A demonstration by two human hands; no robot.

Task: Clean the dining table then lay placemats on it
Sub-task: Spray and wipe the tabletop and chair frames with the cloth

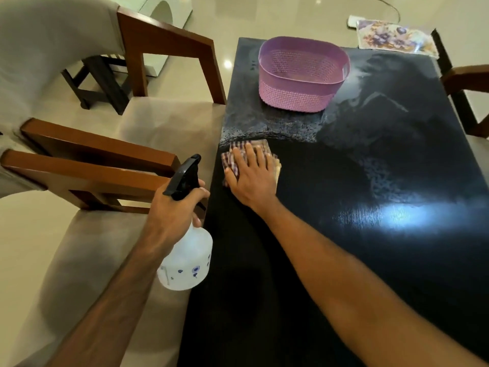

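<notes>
Table (344,234) under cloth (232,165) pressed by flat right hand (251,178); left hand (172,205) grips spray bottle (185,258).

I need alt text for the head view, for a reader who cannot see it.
The right hand presses a checked cloth flat on the dark wet table, while the left hand grips a spray bottle over its edge. A purple basket and floral placemats lie at the far end.

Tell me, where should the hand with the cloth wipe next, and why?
Probably forward, toward the purple basket. The right hand presses the checked cloth flat on the dark table, and a band of spray droplets sits just beyond it, not yet wiped. The left hand holds the spray bottle off the table's edge.
</notes>
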